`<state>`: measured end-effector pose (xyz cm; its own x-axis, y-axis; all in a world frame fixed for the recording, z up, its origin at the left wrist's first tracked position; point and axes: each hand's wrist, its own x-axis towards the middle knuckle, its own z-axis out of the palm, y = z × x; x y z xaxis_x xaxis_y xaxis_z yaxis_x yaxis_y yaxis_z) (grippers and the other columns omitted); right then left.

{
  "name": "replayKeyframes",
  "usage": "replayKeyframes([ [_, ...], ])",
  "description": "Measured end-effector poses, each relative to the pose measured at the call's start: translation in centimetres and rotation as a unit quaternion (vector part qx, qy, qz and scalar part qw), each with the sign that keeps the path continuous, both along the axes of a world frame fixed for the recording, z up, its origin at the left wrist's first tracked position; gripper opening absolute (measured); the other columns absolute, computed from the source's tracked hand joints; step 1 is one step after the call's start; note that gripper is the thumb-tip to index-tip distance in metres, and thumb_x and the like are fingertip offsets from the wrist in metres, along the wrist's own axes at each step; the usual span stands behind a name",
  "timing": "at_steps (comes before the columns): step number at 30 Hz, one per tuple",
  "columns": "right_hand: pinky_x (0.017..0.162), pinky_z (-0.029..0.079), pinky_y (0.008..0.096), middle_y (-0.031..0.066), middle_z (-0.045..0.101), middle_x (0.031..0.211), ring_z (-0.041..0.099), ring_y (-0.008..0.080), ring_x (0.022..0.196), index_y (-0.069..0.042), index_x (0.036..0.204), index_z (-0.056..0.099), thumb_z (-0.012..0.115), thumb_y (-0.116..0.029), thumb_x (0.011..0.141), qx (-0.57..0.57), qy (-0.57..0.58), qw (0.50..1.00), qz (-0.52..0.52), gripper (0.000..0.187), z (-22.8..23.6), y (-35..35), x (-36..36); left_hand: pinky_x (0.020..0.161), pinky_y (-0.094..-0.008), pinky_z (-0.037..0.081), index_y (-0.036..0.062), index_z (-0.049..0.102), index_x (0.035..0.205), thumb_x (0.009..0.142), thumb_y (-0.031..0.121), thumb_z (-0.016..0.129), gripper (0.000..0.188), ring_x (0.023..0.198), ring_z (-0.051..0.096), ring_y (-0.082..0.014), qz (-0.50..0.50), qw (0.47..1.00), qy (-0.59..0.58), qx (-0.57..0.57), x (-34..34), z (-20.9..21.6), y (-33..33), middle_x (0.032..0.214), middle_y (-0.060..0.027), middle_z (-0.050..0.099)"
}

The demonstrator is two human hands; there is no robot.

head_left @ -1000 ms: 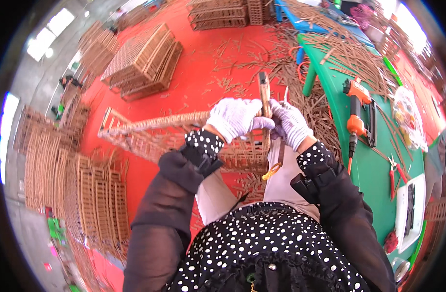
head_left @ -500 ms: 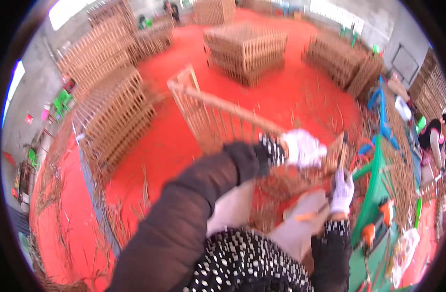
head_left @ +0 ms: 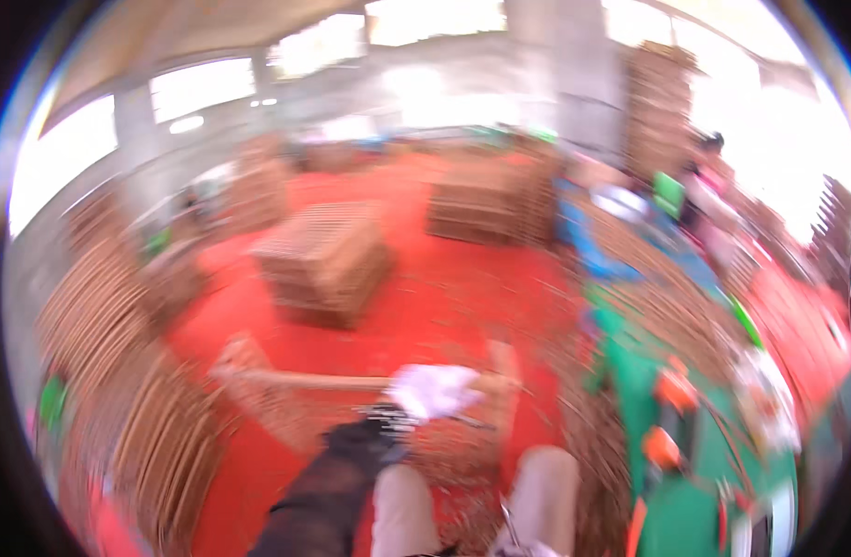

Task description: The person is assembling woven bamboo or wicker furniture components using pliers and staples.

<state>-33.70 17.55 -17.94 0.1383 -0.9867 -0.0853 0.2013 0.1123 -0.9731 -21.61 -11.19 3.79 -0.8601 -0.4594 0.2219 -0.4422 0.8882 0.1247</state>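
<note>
**Left hand [head_left: 432,392] clamps the wicker frame [head_left: 314,381]!**

And here's the left arm, black sleeve [head_left: 328,487] driving up from the lower edge, the spotted cuff [head_left: 388,420] leading into a white-gloved hand, closed over the frame's top rail! The right hand [head_left: 534,550]? Only a pale, blurred patch of glove at the lower edge, by a thin metal tool [head_left: 508,522]; whether it grips that tool, I cannot tell.

Look at the frame: out beyond the 2 knees, top rail running left from the gripping hand to a slanted end panel, with 1 upright end just to the hand's right. It's well apart from the right hand.

Over to the green table [head_left: 630,371]! A clear plastic bag [head_left: 764,399] sits at its far right, contents too blurred to name; nearer, a white tray [head_left: 784,516], its inside unreadable. An orange-and-black nail gun [head_left: 671,418] lies left of the bag.
</note>
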Motion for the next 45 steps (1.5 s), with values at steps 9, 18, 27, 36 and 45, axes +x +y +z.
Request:
replayKeyframes([
  [9, 0.055, 0.042, 0.0212, 0.0002, 0.051, 0.079, 0.047, 0.0063, 0.062, -0.009, 0.129, 0.034, 0.055, -0.016, 0.085, -0.003, 0.113, 0.896, -0.429, 0.049, 16.0, 5.8, -10.7, 0.057, -0.0386, 0.045, 0.0063, 0.058, 0.087, 0.074, 0.038, 0.063, 0.035, 0.065, 0.057, -0.0334, 0.098, 0.994, 0.056, 0.009, 0.5, -1.8, -4.5, 0.07, -0.0154, 0.058],
  [18, 0.036, 0.032, 0.0226, 0.0032, 0.053, 0.077, 0.036, 0.007, 0.041, -0.012, 0.131, 0.031, 0.051, -0.004, 0.082, -0.124, -0.197, 0.614, -0.754, 0.054, 22.2, 13.8, -19.7, 0.059, -0.0413, 0.043, 0.002, 0.054, 0.087, 0.076, 0.035, 0.06, 0.035, 0.067, 0.054, -0.0367, 0.065, 0.988, 0.106, -0.09, 0.6, -3.7, -4.5, 0.072, -0.0174, 0.055],
  [27, 0.043, 0.038, 0.0226, 0.0045, 0.048, 0.082, 0.038, 0.0071, 0.046, -0.009, 0.135, 0.023, 0.046, -0.001, 0.084, -0.207, 0.083, 0.575, -0.787, 0.056, 29.0, 11.0, -25.2, 0.054, -0.0417, 0.039, 0.0029, 0.051, 0.079, 0.076, 0.048, 0.055, 0.045, 0.062, 0.051, -0.0365, 0.123, 0.986, 0.079, -0.077, 1.3, -3.5, -5.4, 0.065, -0.0157, 0.049],
  [36, 0.063, 0.043, 0.0185, 0.004, 0.055, 0.093, 0.048, 0.0055, 0.067, -0.006, 0.127, 0.041, 0.052, -0.002, 0.082, -0.13, 0.209, 0.792, -0.559, 0.046, 21.0, 8.4, -21.5, 0.052, -0.0435, 0.038, 0.0065, 0.048, 0.069, 0.068, 0.053, 0.058, 0.047, 0.057, 0.05, -0.0353, 0.081, 0.97, 0.142, -0.177, -1.0, -4.6, -6.4, 0.06, -0.0137, 0.049],
  [45, 0.045, 0.034, 0.0168, -0.0015, 0.05, 0.075, 0.038, 0.0017, 0.051, -0.009, 0.127, 0.041, 0.052, -0.004, 0.083, 0.01, 0.031, 0.836, -0.547, 0.046, 20.4, 8.0, -17.6, 0.055, -0.0427, 0.041, 0.0038, 0.053, 0.081, 0.072, 0.052, 0.057, 0.049, 0.062, 0.053, -0.0337, 0.095, 0.974, 0.107, -0.178, 0.9, -3.9, -4.9, 0.067, -0.0131, 0.053],
])
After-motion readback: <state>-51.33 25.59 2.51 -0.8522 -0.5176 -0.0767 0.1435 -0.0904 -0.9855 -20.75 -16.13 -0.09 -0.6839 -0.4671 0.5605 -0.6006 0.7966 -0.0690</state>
